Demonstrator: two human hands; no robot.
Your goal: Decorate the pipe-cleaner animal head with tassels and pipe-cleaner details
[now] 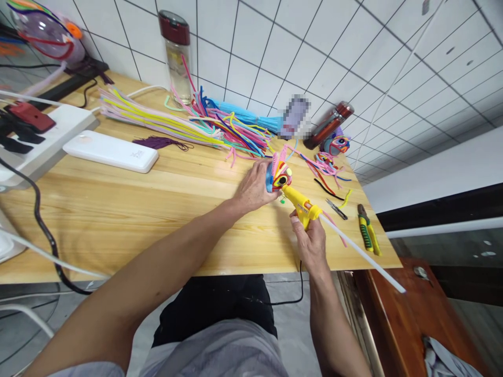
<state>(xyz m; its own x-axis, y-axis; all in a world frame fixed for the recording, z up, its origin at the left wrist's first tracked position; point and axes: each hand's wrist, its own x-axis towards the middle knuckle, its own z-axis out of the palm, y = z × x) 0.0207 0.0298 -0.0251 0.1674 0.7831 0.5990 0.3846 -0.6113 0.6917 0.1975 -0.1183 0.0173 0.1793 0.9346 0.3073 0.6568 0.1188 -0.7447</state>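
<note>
My left hand [257, 184] is closed around a small colourful figure made of pipe cleaners [281, 175], with a big round eye, red, yellow and blue strips and pink upright pieces. In my right hand [312, 238] is a yellow hot glue gun [302, 203], gripped by its handle. Its nozzle points up and left and meets or nearly meets the figure just below the eye. A long white glue stick [363, 254] sticks out of the back of the gun. The black cord hangs down over the table's front edge.
Bundles of pipe cleaners [165, 123] lie along the back, near a clear bottle [175, 63]. A craft knife [337, 209] and pliers [368, 230] lie at right, with a second figure [336, 145] behind. A white power bank [110, 151] and power strip [55, 136] are at left.
</note>
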